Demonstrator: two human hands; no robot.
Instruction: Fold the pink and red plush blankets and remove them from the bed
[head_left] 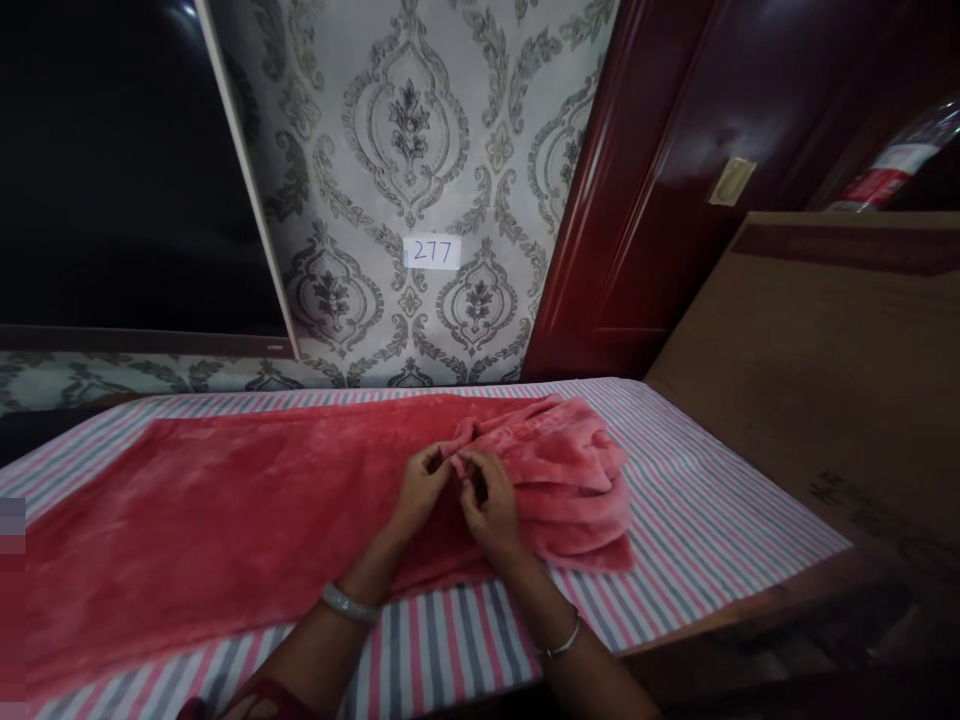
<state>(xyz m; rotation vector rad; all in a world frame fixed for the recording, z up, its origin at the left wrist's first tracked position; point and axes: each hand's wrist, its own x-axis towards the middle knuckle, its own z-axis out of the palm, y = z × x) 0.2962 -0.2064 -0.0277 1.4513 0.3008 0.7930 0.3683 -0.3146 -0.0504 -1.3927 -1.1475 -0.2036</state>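
Note:
A red plush blanket lies lengthwise over the striped cloth, flat on the left and bunched into loose folds on the right. At the inner edge of those folds, my left hand pinches the blanket's fabric between thumb and fingers. Close beside it, my right hand is closed on a small gathered piece of the same blanket. The two hands' fingertips nearly meet. Exactly what shape the pinched bit has is too small to make out.
A pink, grey and white striped cloth covers the table. On the right stands a large cardboard box, with a plastic bottle behind it. A dark television screen is at the left, and a paper label is on the wall.

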